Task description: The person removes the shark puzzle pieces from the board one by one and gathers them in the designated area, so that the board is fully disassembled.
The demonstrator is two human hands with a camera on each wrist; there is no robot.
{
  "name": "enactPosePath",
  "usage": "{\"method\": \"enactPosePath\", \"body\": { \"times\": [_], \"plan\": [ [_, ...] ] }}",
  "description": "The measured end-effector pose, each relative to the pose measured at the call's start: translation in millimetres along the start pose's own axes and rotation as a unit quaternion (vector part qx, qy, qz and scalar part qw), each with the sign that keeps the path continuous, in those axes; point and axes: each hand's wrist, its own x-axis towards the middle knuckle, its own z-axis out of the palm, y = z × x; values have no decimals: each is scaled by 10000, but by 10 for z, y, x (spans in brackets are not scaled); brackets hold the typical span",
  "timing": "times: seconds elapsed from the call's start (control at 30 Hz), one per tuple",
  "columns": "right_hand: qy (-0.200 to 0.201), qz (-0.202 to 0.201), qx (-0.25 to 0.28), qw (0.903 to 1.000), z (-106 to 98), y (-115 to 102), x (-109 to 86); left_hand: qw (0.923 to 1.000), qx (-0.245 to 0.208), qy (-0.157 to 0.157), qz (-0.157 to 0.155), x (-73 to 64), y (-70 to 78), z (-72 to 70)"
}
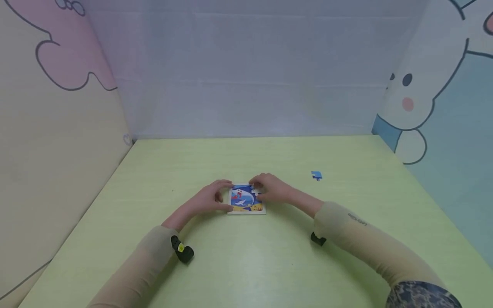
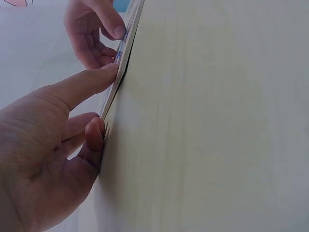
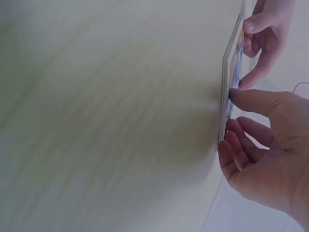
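A small jigsaw puzzle (image 1: 242,199) in a white-edged tray lies on the table, showing a blue sea picture with a yellow bottom. My left hand (image 1: 209,197) holds the tray's left side, thumb near the front corner and fingertips at the back corner. Over the puzzle's back right part, my right hand (image 1: 272,188) has thumb and fingers bent around a puzzle piece (image 1: 254,188), mostly hidden by the fingers. Pale tray floor shows beside that spot. In the right wrist view, the right thumb (image 3: 251,100) touches the puzzle's face.
A loose blue puzzle piece (image 1: 316,176) lies on the light green table (image 1: 246,261), to the right and behind the tray. A pale cloth wall (image 1: 246,77) stands at the back, with cartoon-printed panels on both sides.
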Motion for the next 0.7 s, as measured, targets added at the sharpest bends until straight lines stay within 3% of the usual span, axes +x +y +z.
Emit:
{"method": "enactPosePath", "body": {
  "times": [0.27, 0.5, 0.7],
  "plan": [
    [-44, 47, 99, 9999, -13, -20, 30, 9996, -274, 32, -90, 0, 26, -11],
    [-201, 185, 441, 9987, -23, 20, 55, 9995, -288, 47, -80, 19, 8, 4],
    [-78, 107, 595, 9981, -13, 46, 78, 9996, -243, 70, -107, 10, 11, -8]
  ]
}}
